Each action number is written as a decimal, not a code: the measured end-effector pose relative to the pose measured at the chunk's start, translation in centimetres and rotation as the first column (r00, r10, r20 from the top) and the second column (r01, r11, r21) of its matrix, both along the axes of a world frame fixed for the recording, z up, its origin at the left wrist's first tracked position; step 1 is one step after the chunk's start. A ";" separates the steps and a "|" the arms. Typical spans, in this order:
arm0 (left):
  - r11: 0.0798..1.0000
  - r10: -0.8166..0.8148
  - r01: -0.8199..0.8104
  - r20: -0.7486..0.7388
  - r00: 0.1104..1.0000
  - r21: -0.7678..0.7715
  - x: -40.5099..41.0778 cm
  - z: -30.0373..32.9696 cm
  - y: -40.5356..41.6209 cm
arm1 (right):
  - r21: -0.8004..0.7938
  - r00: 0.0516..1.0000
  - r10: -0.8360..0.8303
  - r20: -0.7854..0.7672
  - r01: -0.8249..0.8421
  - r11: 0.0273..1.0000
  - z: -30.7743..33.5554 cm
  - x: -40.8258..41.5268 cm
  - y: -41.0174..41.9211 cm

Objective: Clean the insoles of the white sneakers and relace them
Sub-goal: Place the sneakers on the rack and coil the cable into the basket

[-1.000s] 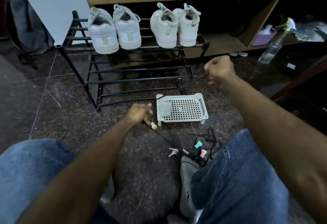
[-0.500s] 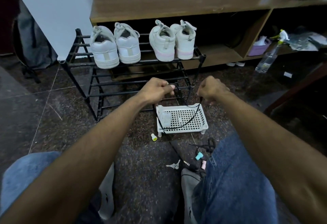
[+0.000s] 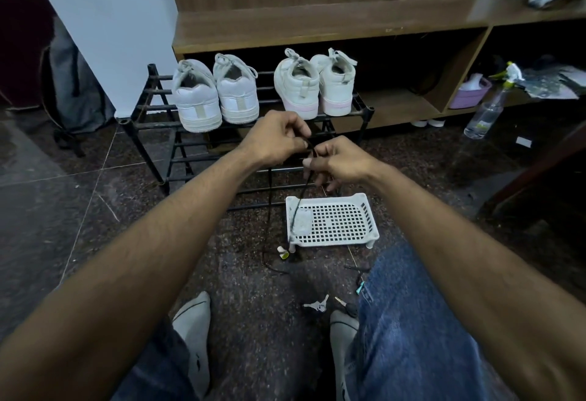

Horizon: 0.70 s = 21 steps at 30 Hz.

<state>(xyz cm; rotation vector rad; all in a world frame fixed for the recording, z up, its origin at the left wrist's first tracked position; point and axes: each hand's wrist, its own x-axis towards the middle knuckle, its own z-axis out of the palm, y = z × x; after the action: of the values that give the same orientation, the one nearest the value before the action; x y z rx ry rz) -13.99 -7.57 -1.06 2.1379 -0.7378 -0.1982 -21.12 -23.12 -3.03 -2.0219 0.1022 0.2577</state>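
We see a thin black lace (image 3: 305,185) pinched between our left hand (image 3: 275,139) and right hand (image 3: 337,162); it trails over the white perforated plastic tray (image 3: 369,210) to the dark floor (image 3: 253,305), its end hard to trace. Two pairs of white sneakers (image 3: 218,96) sit behind on the black metal rack (image 3: 152,109).

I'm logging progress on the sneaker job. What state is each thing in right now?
Left hand: pinching the black lace.
Right hand: gripping the black lace.
Black lace: hanging to the floor.
Four white sneakers: upright on the black rack.
White tray: on the floor.
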 end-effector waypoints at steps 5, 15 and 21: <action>0.998 0.051 -0.051 0.008 0.999 0.021 0.3 0.5 1.0 | -0.079 0.994 -0.107 0.013 0.107 0.991 -0.6 -0.5 -1.7; 0.995 -0.069 0.075 0.088 0.994 -0.060 -2.6 2.6 -1.4 | -0.322 0.995 -0.081 -0.059 0.058 0.945 2.2 -2.8 -2.7; 0.992 -0.084 0.087 0.036 0.996 -0.092 -2.8 1.4 -2.6 | -0.433 0.993 -0.089 -0.077 0.048 0.900 3.2 -3.8 -4.0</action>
<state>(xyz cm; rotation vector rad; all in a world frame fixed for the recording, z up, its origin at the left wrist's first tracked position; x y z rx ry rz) -16.82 -10.17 0.29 2.0262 -0.8426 -0.1719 -24.92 -27.13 0.14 -2.4409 0.3142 0.3070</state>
